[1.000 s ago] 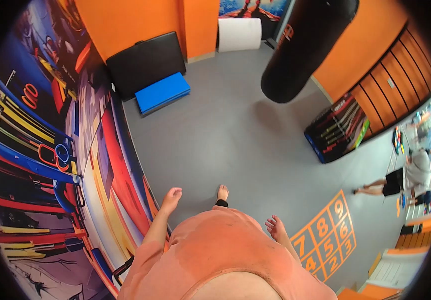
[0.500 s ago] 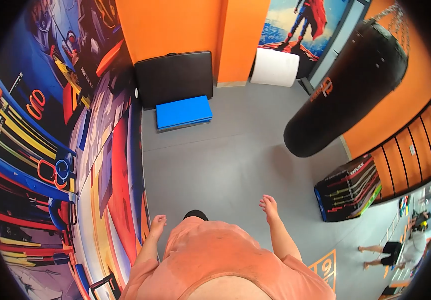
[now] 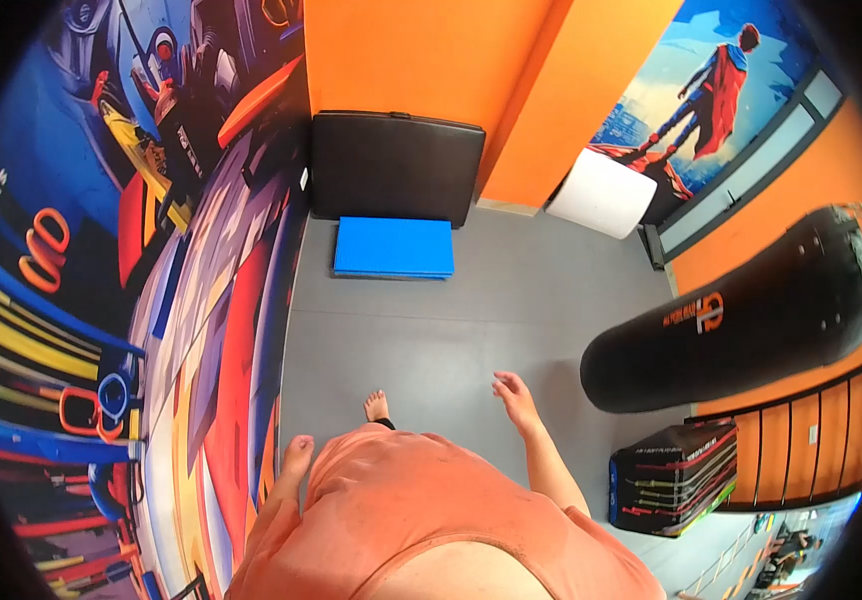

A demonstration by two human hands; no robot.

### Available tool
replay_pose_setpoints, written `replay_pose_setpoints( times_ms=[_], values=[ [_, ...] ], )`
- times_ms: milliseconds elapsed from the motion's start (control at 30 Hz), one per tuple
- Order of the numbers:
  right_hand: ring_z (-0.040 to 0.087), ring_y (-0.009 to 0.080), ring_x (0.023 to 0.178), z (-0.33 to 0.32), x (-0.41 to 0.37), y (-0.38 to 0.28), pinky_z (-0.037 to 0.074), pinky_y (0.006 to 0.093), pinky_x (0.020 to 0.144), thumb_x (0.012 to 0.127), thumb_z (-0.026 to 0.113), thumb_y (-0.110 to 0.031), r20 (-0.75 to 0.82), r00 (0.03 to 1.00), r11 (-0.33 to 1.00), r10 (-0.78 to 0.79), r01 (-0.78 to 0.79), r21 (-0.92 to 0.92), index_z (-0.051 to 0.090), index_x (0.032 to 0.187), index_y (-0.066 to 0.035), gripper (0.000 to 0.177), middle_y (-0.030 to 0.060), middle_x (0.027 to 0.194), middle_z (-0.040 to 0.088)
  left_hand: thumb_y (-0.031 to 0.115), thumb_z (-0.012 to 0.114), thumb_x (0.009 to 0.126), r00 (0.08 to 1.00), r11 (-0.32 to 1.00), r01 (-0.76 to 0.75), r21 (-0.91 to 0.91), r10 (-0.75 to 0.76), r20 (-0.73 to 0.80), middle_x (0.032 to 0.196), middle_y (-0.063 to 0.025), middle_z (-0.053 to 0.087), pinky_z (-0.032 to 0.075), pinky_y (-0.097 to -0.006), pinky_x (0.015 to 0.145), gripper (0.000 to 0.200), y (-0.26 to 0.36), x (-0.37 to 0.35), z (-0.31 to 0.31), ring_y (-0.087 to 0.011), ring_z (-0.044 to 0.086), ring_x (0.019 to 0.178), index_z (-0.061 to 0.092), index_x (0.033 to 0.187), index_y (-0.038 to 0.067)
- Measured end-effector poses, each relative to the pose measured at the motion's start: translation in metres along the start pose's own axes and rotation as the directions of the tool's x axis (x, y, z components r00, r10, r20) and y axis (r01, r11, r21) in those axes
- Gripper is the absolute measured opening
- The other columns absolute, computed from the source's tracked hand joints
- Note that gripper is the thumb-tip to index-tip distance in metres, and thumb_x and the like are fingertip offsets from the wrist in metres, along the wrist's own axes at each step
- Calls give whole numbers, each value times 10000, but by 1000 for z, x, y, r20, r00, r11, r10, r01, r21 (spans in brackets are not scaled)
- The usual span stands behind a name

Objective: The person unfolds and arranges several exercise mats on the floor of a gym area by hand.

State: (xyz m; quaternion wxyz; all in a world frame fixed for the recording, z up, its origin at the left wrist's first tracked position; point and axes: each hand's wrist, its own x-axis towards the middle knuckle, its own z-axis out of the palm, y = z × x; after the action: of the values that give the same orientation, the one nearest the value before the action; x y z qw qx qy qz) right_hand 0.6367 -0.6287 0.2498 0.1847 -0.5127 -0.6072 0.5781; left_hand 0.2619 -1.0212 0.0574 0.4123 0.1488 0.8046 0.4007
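Note:
My right hand (image 3: pixel 516 398) hangs in the air ahead of my body, over the grey floor (image 3: pixel 391 345). Its fingers are loosely bent and apart, and nothing is in them. On the other side, my left hand (image 3: pixel 298 456) is low beside my orange shirt (image 3: pixel 441 500), near the mural wall. The fingers of this hand look curled together, with no object visible. One bare foot (image 3: pixel 377 405) shows past the shirt, stepping on the floor. Neither hand touches anything.
A black folded mat (image 3: pixel 396 165) leans on the orange wall, with a blue mat (image 3: pixel 394 246) before it. A black punching bag (image 3: pixel 721 320) hangs at right, above a black rack (image 3: pixel 671 475). A white roll (image 3: pixel 603 193) lies by the pillar. The mural wall (image 3: pixel 211 380) runs along my left.
My view has turned right, and the mats look nearer. A bare foot has come into sight. The punching bag appears lower and further right. Both hands have swung slightly.

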Motion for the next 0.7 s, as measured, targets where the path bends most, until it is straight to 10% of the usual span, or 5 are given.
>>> replay_pose_setpoints(
  times_ms=[200, 300, 333, 700],
  values=[
    [604, 138, 831, -35, 41, 148, 497, 333, 740, 995, 602, -302, -110, 951, 953, 290, -297, -59, 639, 1148, -56, 291, 35, 959, 665, 201, 615, 970, 994, 992, -46, 115, 34, 107, 1143, -159, 711, 513, -367, 961, 295, 67, 99, -9, -257, 674, 1093, 647, 1174, -9],
    [599, 177, 652, -73, 14, 232, 484, 357, 562, 906, 683, -367, 0, 797, 730, 604, -554, -400, 650, 1097, -70, 355, 42, 781, 661, 209, 619, 974, 988, 985, -113, 132, 98, 116, 1135, -158, 711, 511, -367, 961, 299, 113, 137, -7, -254, 673, 1090, 647, 1181, -4],
    [611, 182, 679, -81, -3, 264, 484, 352, 565, 889, 691, -409, 4, 733, 708, 680, -655, -264, 673, 1032, -74, 365, 44, 812, 664, 213, 620, 976, 981, 971, -181, 158, 166, 102, 1135, -157, 710, 510, -366, 961, 300, 129, 150, -8, -249, 670, 1091, 647, 1183, -3],
    [625, 190, 722, -119, 145, 169, 501, 358, 587, 903, 684, -383, -83, 737, 708, 671, -670, -224, 680, 1006, -69, 331, 52, 859, 671, 211, 605, 991, 950, 962, -272, -27, 273, 150, 1120, -116, 697, 510, -335, 902, 287, 366, 275, 103, -201, 650, 1035, 639, 1208, 25]
  ],
)
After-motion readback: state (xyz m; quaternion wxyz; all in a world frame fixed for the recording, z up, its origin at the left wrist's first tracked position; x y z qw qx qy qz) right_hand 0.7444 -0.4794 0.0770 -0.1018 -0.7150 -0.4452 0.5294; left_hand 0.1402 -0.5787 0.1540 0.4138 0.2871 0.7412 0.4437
